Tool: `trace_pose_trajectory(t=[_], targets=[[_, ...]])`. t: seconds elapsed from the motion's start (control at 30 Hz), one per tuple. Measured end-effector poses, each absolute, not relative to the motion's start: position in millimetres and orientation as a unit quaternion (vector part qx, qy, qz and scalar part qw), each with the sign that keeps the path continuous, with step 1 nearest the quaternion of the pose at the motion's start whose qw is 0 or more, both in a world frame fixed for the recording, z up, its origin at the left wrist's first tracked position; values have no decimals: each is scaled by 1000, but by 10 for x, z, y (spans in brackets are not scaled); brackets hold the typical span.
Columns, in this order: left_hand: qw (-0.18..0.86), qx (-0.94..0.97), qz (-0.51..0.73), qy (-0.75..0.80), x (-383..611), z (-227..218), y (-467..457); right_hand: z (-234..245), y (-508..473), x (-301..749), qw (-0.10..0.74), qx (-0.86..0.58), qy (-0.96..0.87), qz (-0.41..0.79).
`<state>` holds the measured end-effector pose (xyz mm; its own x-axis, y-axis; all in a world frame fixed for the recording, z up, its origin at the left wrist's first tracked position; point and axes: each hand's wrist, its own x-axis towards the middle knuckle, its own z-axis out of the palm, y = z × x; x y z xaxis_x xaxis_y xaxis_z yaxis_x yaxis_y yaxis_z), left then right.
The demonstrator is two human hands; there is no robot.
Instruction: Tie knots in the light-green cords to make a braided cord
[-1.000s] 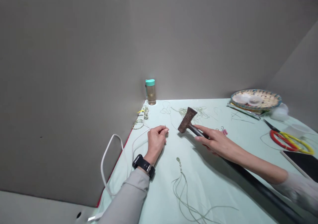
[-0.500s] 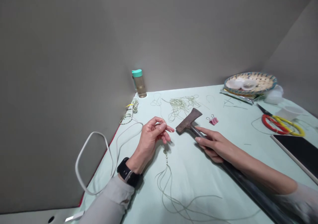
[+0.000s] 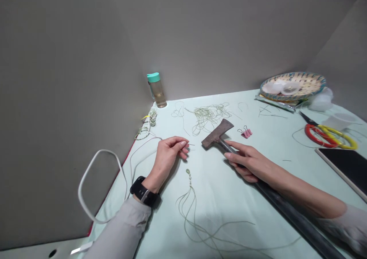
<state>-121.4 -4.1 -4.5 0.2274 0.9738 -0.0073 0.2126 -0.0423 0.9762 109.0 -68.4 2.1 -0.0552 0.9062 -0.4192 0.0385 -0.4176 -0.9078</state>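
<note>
your right hand (image 3: 247,161) grips the hatchet (image 3: 274,198) just behind its head (image 3: 218,134), with the thumb and index finger closed along the handle and the other fingers curled under it. the head sits over the middle of the pale green tabletop (image 3: 218,182), and the handle slants back toward the near right corner; whether the head touches the cloth you cannot tell from here.

your left hand (image 3: 167,153), with a black watch (image 3: 145,191) at the wrist, has thumb and index finger pinched on a thin strand (image 3: 191,144), its free end pointing toward the hatchet head but apart from it; the other fingers are loosely bent.

between your hands and the near edge lies a braided green cord (image 3: 190,186), its loose strands fanning toward that edge. a tangle of cord (image 3: 206,114) lies near the far edge, with a pink binder clip (image 3: 246,132) on its right. a bottle (image 3: 158,90) stands at the far left corner, and a white cable (image 3: 79,192) loops out past the left edge. toward the far right corner sits a woven basket (image 3: 311,83); scissors (image 3: 321,129) and a dark-screened tablet (image 3: 345,171) lie along the right side.
</note>
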Motion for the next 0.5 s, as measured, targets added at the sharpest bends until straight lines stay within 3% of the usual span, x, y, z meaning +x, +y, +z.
trace_pose_trajectory(t=[0.3, 0.5], targets=[[298, 705, 297, 571, -1274, -100, 11, -1, -689, 1091, 349, -581, -444, 586], [251, 737, 272, 566, -1305, -65, 26, 54, -716, 1086, 311, -593, -502, 547]])
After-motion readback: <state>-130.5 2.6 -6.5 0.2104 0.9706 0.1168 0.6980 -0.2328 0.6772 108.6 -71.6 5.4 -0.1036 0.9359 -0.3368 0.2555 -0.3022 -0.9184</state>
